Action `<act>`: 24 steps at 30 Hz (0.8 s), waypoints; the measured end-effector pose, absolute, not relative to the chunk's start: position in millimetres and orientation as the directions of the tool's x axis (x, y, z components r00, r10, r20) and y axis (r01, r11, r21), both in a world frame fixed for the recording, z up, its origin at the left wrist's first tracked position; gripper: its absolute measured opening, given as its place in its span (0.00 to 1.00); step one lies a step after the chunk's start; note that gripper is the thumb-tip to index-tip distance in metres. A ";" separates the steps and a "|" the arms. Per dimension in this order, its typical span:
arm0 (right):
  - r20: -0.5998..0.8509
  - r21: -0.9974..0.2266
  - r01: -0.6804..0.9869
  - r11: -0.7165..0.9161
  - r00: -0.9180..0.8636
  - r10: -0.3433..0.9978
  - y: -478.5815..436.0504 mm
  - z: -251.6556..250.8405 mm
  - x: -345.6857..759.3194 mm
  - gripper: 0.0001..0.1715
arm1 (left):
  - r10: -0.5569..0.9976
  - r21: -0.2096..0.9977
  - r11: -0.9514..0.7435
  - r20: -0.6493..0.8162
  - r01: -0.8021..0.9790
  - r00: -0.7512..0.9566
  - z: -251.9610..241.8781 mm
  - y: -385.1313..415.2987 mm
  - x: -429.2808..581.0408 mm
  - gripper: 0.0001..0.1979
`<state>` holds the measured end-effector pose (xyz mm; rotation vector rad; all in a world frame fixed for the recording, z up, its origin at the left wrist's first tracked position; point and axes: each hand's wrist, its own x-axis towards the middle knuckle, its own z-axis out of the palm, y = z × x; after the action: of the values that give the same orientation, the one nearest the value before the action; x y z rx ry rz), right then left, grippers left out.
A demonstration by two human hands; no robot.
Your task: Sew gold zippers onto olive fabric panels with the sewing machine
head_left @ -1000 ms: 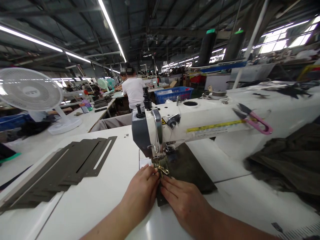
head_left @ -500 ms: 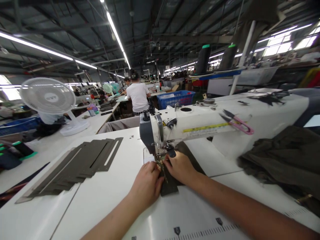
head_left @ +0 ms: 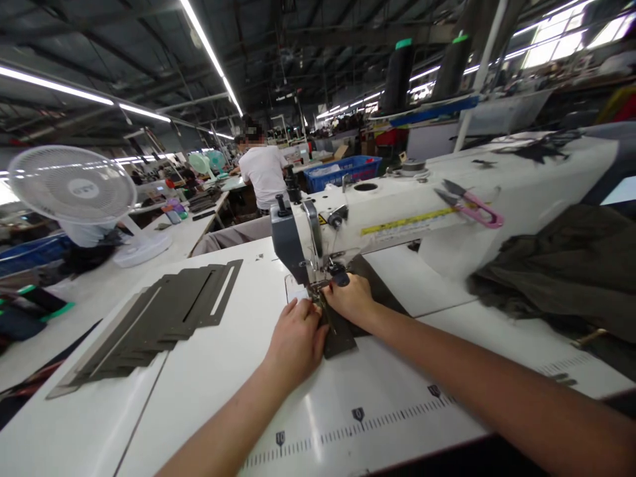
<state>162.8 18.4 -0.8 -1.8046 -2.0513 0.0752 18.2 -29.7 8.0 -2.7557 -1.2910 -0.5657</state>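
A dark olive fabric piece lies flat under the needle area of a white sewing machine. My left hand rests at the fabric's left edge, its fingers bent and pressed together on it just in front of the presser foot. On the other side, my right hand has its fingers closed on the same piece, close beside the needle. A dark cover shows on one right finger. A narrow slit with a metallic glint runs along the fabric between my hands; its details are too small to make out. My fingertips are partly hidden.
Slotted olive fabric pieces lie overlapped on the left of the table. Pink-handled thread snips sit on the machine arm. Dark cloth is heaped at right. A white fan stands at left; a person sits ahead.
The view has tilted down, so the table's ruler marks show more fully. The fabric's near end appears slightly closer to the needle. Both hands keep their hold.
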 end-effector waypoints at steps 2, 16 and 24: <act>0.310 -0.279 0.921 0.272 -0.182 0.933 2.7 -2.1 168.2 0.15 | 0.749 0.089 -0.613 0.381 0.785 0.542 5.3 -33.1 18.6 0.10; 0.408 -0.215 0.703 0.678 -0.566 0.717 -52.4 -14.5 183.6 0.29 | 0.638 0.028 -0.697 0.480 0.716 0.603 -2.2 -30.0 13.1 0.11; 0.392 -0.199 0.695 0.691 -0.590 0.706 -34.9 -11.6 185.0 0.29 | 0.644 0.014 -0.699 0.447 0.715 0.621 -2.0 -16.2 16.1 0.11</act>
<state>185.0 -34.9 -11.6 -1.0832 -2.4586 0.0335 16.1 -16.2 -2.0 -2.6774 -1.1311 -0.6400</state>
